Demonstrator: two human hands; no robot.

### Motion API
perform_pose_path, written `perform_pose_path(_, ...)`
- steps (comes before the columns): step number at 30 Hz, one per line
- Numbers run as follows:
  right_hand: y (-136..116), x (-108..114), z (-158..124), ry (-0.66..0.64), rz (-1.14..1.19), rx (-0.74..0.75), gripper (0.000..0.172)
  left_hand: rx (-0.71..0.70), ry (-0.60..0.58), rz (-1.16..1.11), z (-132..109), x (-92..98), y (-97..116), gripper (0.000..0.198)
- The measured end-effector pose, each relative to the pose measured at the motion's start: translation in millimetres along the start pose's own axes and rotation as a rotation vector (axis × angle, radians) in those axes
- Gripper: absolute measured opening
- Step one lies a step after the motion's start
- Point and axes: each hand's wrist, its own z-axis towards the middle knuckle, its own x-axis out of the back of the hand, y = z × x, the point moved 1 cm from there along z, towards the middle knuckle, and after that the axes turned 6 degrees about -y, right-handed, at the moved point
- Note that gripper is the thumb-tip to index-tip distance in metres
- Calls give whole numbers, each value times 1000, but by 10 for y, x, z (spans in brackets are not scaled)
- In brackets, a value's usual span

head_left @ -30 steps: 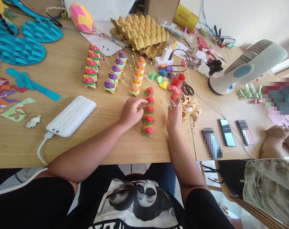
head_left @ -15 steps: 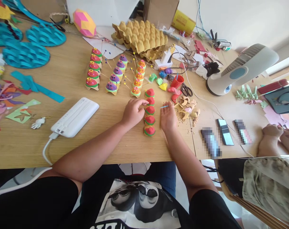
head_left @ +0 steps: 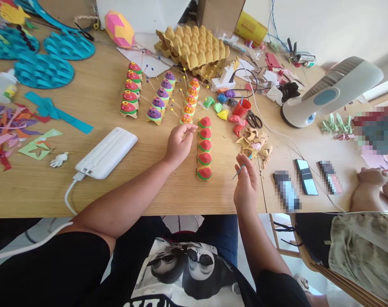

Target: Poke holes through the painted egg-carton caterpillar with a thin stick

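Observation:
A row of egg-carton cups point(head_left: 204, 146), topped with red clay and edged in green, lies in front of me. My left hand point(head_left: 181, 144) hovers at the left of its far end, thumb and fingers drawn together; whatever is in them, if anything, is too small to make out. To the right of the row, my right hand point(head_left: 246, 181) is raised over the table with a thin blue stick point(head_left: 239, 172) between its fingers. Behind stand three finished-looking rows with faces and pins: a red one point(head_left: 131, 87), a purple one point(head_left: 161, 97) and an orange one point(head_left: 190, 101).
Egg trays point(head_left: 196, 49) sit at the back. Right of the row are clay lumps point(head_left: 222, 114), a red cup point(head_left: 241, 108), scissors point(head_left: 254, 119) and carton scraps point(head_left: 254, 143). A power bank point(head_left: 107, 152) lies left, a fan point(head_left: 328, 96) right. Another person's hands point(head_left: 373, 183) rest far right.
My right hand has drawn away from the red-topped row, to the right and nearer me, carrying the blue stick. My left hand stays close to the row's far end.

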Motion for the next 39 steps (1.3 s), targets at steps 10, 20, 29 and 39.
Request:
perform_pose_path(10,-218,-731,-694,-1165,-833,637,53,78,105,-145,43,19,64,15)
perform_pose_path(20,-43,-24,-799,-993,-1121,515,69,48,108,-195,28,-19,-43,17)
perform_pose_path(29,-95,587,-130,-413,-1332,225,50,86,107,-129,14,-18,-15,16)
perform_pose_path(39,-11,176,320,-515,-1196,316,42,108,28,-99,-21,-42,2,18)
